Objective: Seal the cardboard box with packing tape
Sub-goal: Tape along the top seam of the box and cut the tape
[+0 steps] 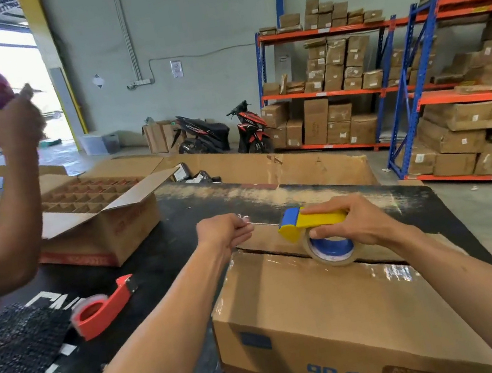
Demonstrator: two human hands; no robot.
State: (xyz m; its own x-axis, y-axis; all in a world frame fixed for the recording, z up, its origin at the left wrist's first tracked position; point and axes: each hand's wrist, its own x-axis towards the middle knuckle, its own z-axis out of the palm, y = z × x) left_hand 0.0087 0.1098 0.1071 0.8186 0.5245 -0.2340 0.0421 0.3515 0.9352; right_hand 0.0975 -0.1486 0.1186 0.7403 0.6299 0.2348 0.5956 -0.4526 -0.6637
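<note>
A brown cardboard box (309, 313) with blue print stands on the black table in front of me, its top flaps closed with a dark seam across the far part. My right hand (343, 225) grips a yellow and blue tape dispenser (297, 223) with a roll of clear tape (331, 251) resting on the box top by the seam. My left hand (225, 232) pinches the free end of the tape (261, 223), pulled out to the left of the dispenser.
A red tape dispenser (102, 308) lies on the black table (160, 267) left of the box. Behind it stands an open box with dividers (95, 213). Another person's raised hand (12, 119) holds a red object at left. Shelves of cartons (351, 85) and two motorbikes stand behind.
</note>
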